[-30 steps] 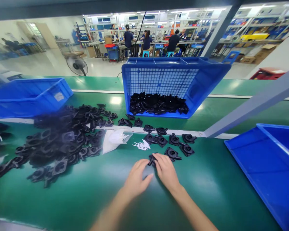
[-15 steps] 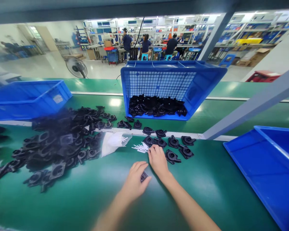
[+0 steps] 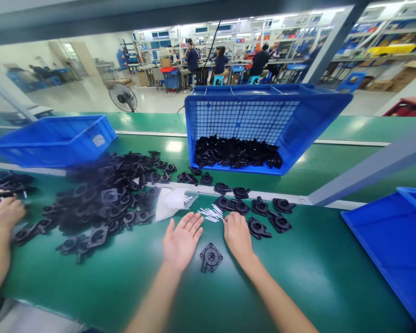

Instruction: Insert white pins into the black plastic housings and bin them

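Our left hand (image 3: 182,243) has its fingers apart; whether our right hand (image 3: 237,233), beside white sticks (image 3: 211,213), pinches one, we can't tell. Between both lies a black part (image 3: 211,257). The bin (image 3: 38,155) sticker (image 3: 98,140) is unreadable.

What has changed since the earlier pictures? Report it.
The black housing was pulled nearer and laid on the green table; the left hand let go, opened and moved left. The right hand went from the housing to the white pins. The mesh-backed blue crate stayed put.
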### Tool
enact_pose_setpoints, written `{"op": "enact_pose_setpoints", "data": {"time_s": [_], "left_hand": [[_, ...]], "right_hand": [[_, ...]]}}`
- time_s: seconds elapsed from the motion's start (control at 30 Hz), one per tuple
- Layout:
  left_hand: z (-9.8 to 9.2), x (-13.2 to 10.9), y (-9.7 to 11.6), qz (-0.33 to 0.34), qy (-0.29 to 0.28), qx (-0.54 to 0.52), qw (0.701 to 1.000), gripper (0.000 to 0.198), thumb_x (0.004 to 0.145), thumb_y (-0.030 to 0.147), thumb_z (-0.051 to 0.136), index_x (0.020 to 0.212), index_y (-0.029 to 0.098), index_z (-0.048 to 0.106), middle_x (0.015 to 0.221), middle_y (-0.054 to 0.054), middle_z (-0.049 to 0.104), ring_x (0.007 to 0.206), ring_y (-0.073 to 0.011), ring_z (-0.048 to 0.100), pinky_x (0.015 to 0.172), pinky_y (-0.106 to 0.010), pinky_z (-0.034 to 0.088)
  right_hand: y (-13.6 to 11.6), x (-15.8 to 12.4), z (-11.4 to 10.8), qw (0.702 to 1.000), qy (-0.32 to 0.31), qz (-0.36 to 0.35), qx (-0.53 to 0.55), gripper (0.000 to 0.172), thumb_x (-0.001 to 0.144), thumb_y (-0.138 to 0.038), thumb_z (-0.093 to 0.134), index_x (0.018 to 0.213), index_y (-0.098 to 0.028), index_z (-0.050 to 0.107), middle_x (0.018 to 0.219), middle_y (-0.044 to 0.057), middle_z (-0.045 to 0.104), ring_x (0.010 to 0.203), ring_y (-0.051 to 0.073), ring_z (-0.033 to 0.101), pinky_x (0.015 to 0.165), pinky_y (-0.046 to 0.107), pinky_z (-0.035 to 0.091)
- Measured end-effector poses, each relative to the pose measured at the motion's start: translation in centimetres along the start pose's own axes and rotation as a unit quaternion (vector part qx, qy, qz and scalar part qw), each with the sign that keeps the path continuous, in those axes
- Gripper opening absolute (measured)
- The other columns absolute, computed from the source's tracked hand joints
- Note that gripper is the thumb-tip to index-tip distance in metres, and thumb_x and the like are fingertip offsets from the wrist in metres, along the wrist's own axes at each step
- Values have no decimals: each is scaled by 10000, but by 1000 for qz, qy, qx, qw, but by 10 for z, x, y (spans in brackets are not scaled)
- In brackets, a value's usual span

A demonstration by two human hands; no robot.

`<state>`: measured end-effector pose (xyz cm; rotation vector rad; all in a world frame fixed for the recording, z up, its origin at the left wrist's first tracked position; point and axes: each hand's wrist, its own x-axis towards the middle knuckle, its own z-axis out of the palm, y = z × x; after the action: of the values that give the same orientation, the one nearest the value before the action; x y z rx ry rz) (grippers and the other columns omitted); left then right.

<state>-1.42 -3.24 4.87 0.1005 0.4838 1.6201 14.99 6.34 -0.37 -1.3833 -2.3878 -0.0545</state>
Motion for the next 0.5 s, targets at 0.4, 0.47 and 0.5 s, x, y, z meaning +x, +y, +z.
{"op": "enact_pose_setpoints", "data": {"time_s": [0.4,0.47,0.5], "left_hand": [[-4,0,7,36,-72,-65,995,586,848,599,309,1143,173,582,1356,-107,451,1311,-243,318,1023,-364,295],[-4,-1,9,48,-71,-70,994,588,842,593,320,1127,154,589,1328,-123,477,1294,-257,343,1016,-373,293],[-4,-1,9,56,-71,-71,993,591,838,592,328,1122,144,590,1310,-133,491,1280,-267,361,1009,-381,293]], "right_hand": [[10,-2,8,997,27,-73,-10,189,894,-137,357,806,-120,523,855,140,518,752,244,457,701,375,392],[16,-2,11,991,40,-129,10,210,899,-167,342,782,-134,513,800,131,519,728,250,467,673,384,385],[19,-2,15,985,48,-163,25,222,898,-194,340,765,-145,511,776,129,521,726,261,474,661,393,381]]}}
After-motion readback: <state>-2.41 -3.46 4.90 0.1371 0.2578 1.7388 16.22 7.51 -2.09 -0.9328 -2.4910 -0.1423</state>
